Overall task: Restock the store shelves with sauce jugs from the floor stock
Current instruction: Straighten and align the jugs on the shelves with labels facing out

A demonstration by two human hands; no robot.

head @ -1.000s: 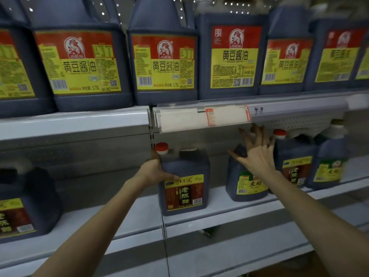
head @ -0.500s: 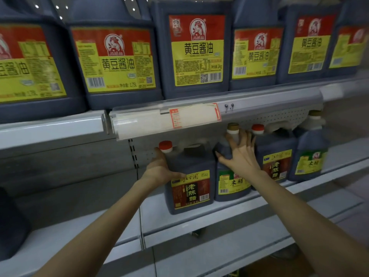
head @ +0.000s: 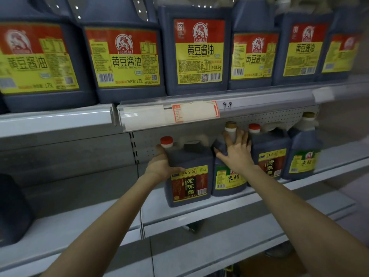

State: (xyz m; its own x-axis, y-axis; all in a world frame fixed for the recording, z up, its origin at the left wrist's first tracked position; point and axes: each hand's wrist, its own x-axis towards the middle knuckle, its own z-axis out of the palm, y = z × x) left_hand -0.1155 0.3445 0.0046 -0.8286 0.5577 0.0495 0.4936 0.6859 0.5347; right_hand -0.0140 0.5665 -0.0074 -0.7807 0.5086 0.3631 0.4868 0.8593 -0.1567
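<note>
1. The left hand [head: 161, 166] grips the red-capped vinegar jug [head: 189, 176] by its left side, thumb across the front. The jug stands upright on the middle shelf [head: 199, 209].
2. The right hand [head: 237, 154] lies flat, fingers spread, on the rice vinegar jug [head: 227, 181] just beside it.
3. Soy sauce jugs [head: 199, 50] line the shelf above.

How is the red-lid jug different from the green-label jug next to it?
The red-lid jug has a red cap and dark red label; the green-label jug has a tan cap and green-yellow label. The red-lid jug is boxy and nearer the shelf edge; the green-label jug has a tall neck. Both look dark.
</note>
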